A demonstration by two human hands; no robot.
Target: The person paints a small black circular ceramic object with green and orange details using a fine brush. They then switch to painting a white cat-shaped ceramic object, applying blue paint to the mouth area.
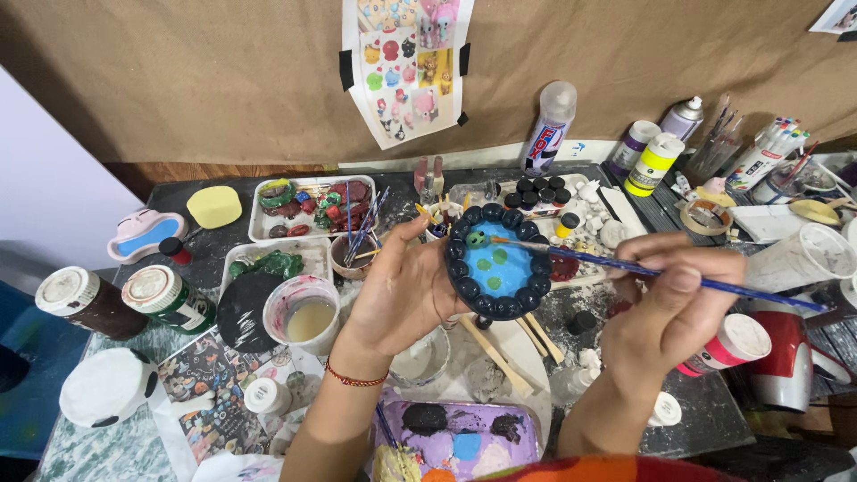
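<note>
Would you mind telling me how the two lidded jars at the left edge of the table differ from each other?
The dark brown jar sits farther left, nearer the table edge; the green jar stands beside it, closer to the left hand. The brown jar's body looks plain dark, while the green jar carries a pale label. Both lean the same way in this view and have pale, paint-smudged round lids.

We count two brown-and-green lidded paint jars (pixel 89 302), two white rectangular plastic trays (pixel 261 230), one yellow oval sponge (pixel 214 206), and one blue-handled paintbrush (pixel 661 271).
</note>
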